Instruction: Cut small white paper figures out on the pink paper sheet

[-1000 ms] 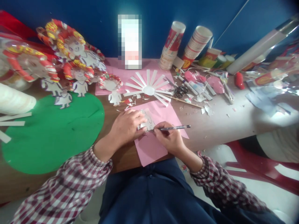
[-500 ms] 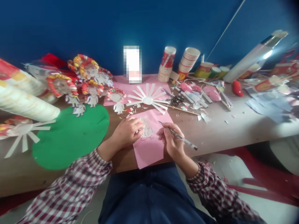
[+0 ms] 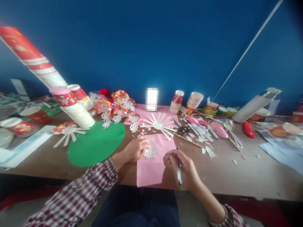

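My left hand (image 3: 137, 148) lies on the left side of a small pale paper cutout (image 3: 150, 149), its fingers stretched over it and partly covering it. Beneath the cutout is a sheet of pink paper (image 3: 151, 175), with dark pen marks around the cutout's lower edge. A pen (image 3: 179, 171) is gripped in my right hand (image 3: 183, 162), just right of the pink sheet. The pen points away from me, its tip clear of the cutout.
A green paper oval (image 3: 94, 148) lies left, beside decorated paper figures (image 3: 120, 113). A white strip fan (image 3: 157, 126) sits behind the pink sheet. Black scissors (image 3: 183, 129), a wooden stick (image 3: 189, 141) and scraps lie right. Stacked paper cups (image 3: 195, 101) stand near the blue wall.
The view has tilted up and shifted left, so more cups appear at left. My right hand has drawn away from the cutout, and the pen has swung more upright in view.
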Demonstrator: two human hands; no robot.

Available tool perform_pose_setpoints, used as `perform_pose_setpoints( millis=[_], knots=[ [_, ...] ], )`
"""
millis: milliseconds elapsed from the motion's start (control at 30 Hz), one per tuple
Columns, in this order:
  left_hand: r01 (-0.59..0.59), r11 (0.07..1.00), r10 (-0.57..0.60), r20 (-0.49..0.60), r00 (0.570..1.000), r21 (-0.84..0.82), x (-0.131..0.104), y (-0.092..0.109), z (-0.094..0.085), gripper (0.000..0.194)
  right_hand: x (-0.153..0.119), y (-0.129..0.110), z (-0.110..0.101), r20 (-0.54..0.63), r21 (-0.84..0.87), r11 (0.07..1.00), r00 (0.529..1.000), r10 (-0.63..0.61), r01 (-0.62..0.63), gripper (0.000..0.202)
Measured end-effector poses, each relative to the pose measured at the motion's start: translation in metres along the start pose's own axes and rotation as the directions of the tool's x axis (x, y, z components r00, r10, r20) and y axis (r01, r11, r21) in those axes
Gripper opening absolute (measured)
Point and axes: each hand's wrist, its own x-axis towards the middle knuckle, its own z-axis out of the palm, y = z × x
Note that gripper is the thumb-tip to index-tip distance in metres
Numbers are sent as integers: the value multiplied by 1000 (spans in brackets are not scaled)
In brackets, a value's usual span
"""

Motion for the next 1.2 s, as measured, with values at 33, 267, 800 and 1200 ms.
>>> perform_pose_setpoints(
  millis=[33,267,800,1200],
  knots=[
    [10,1000,-10,-12,1000,5,0,1,0,32,9,0,-3,27,-101,995,1000,-3,5,8],
    [37,999,-37,-5,999,8,-1,5,0,25,73,2,27,170,-379,883,959,-228,277,20],
    [101,990,-96,50,994,-100,-3,-1,7,37,90,24,48,300,-450,872,952,-53,190,31],
    [121,991,-119,39,992,-61,-7,-1,10,46,92,19,45,339,-611,748,939,-48,259,24]
  ],
)
